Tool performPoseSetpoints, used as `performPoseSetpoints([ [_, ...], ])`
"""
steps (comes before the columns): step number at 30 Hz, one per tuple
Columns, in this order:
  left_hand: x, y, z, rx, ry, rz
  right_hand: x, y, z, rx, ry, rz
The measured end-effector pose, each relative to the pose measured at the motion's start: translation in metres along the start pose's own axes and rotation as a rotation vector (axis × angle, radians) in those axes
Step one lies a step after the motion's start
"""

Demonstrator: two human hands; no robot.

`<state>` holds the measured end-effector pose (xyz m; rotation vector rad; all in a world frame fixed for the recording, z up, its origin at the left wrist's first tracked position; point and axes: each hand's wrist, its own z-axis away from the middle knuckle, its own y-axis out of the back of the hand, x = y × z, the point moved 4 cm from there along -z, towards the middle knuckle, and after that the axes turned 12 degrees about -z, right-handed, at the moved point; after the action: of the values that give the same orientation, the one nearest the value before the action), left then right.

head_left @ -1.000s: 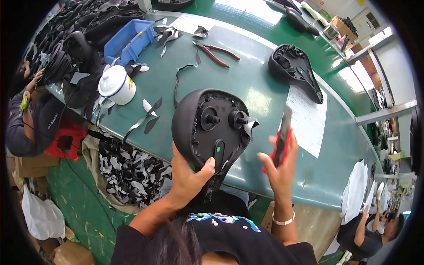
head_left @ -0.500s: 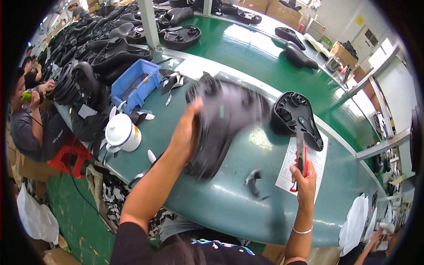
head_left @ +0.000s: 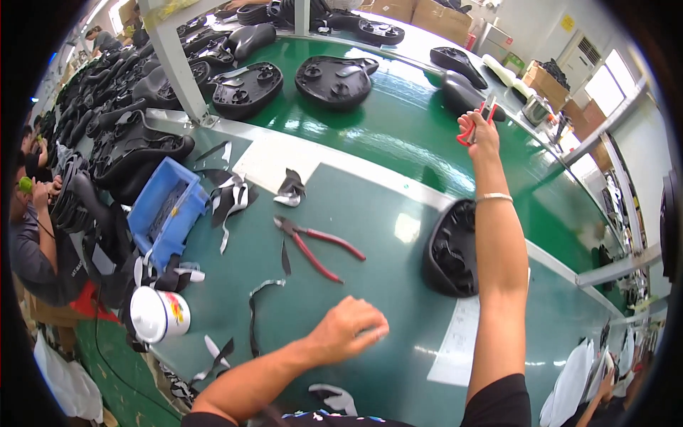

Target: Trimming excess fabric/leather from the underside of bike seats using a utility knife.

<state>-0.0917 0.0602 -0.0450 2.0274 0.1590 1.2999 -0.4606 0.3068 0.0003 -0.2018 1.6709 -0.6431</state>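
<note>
Head view: the right hand (head_left: 482, 134) is stretched far out over the green workbench (head_left: 398, 128), its fingers closed around a small red-handled tool (head_left: 472, 128), apparently a cutter or scissors, though its blade end is too small to make out; the tool looks light and stiff, and would best be held by its red handles, away from the working end. Beneath that forearm lies a black bicycle saddle (head_left: 449, 249), underside up, near the bench's front half and touching neither hand; it seems a rigid shell with a padded cover, moderately light, best gripped at its broad rear rim rather than the narrow nose. The left hand (head_left: 350, 329) rests knuckles-up on the bench surface, fingers curled loosely and holding nothing. Red-handled pliers (head_left: 318, 245) lie to its upper left, among black trimmed strips (head_left: 254, 313); a blue bin (head_left: 167, 213) and a white tape roll (head_left: 158, 313) sit at the bench's left edge.
</note>
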Motion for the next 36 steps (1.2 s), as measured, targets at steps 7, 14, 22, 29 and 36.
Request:
performPoseSetpoints([
  [7, 0.001, 0.006, -0.001, 0.036, 0.007, 0.142, 0.090, -0.017, -0.114, 0.108, -0.268, -0.244],
  [14, 0.007, 0.013, -0.014, -0.018, 0.054, 0.159, 0.073, 0.024, -0.144, 0.171, 0.047, -0.337],
  [22, -0.004, 0.002, 0.001, 0.104, 0.058, 0.119, -0.035, -0.019, 0.005, -0.135, -0.191, 0.152],
  [29, -0.031, 0.025, 0.010, 0.602, 0.193, 0.741, -0.108, -0.087, 0.355, -1.065, 0.565, 1.152],
  [36, 0.008, 0.037, 0.029, 0.167, 0.457, 1.127, -0.074, -0.033, 0.502, -1.178, 0.297, 1.120],
])
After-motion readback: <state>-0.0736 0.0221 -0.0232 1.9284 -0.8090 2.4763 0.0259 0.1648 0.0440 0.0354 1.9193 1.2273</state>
